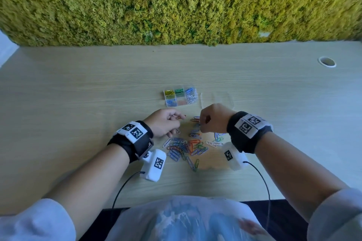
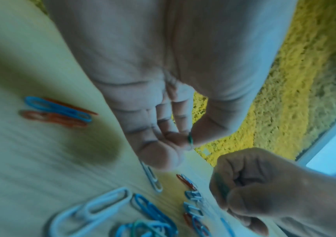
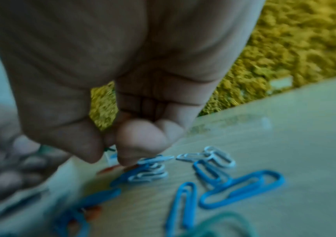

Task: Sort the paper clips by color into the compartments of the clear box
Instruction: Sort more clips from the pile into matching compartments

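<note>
The clear box point(image 1: 166, 103) stands mid-table with yellow, green, blue, light blue, red and white clips in separate compartments. A loose pile of mixed paper clips point(image 1: 188, 146) lies between my wrists. Just beyond the pile, my left hand point(image 1: 176, 118) pinches a small clip point(image 2: 190, 138) between thumb and fingertip; it looks green in the left wrist view and orange in the head view. My right hand point(image 1: 200, 125) is curled into a fist over the pile's far edge and pinches a green clip point(image 2: 222, 186), of which only a tip point(image 3: 109, 150) shows in the right wrist view.
The box's clear lid point(image 1: 215, 100) lies right of the box. A moss wall point(image 1: 176, 6) closes off the table's far side. A cable hole point(image 1: 326, 62) sits at the far right. Blue and white clips point(image 3: 213, 168) lie right of my right hand.
</note>
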A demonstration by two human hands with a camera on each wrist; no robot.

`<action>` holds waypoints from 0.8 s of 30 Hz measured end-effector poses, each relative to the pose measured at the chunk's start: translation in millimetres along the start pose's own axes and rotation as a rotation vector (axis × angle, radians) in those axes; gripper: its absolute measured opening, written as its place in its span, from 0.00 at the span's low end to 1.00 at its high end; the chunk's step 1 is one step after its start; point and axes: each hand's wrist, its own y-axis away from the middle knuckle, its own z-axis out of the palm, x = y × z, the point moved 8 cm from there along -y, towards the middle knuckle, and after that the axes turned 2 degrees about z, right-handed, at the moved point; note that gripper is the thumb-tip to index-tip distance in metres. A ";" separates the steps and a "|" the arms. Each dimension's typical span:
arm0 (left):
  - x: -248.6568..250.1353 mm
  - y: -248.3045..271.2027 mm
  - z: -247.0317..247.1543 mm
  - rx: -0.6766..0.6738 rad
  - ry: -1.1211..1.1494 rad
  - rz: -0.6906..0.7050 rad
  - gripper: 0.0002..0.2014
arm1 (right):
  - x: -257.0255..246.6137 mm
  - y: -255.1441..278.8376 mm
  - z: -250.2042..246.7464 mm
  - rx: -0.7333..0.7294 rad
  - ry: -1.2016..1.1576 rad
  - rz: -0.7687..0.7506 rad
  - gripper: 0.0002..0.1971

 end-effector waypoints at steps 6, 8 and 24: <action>-7.6 6.1 8.2 -0.032 0.478 -0.114 0.14 | 34.4 18.9 -4.9 0.101 -1.229 -0.085 0.16; -7.2 7.2 14.1 -0.069 0.499 -0.138 0.14 | 40.3 26.3 -3.0 0.060 -1.466 -0.126 0.16; 8.6 18.5 17.2 -0.144 -0.785 0.107 0.03 | 41.4 37.9 20.2 -0.067 -1.764 -0.129 0.11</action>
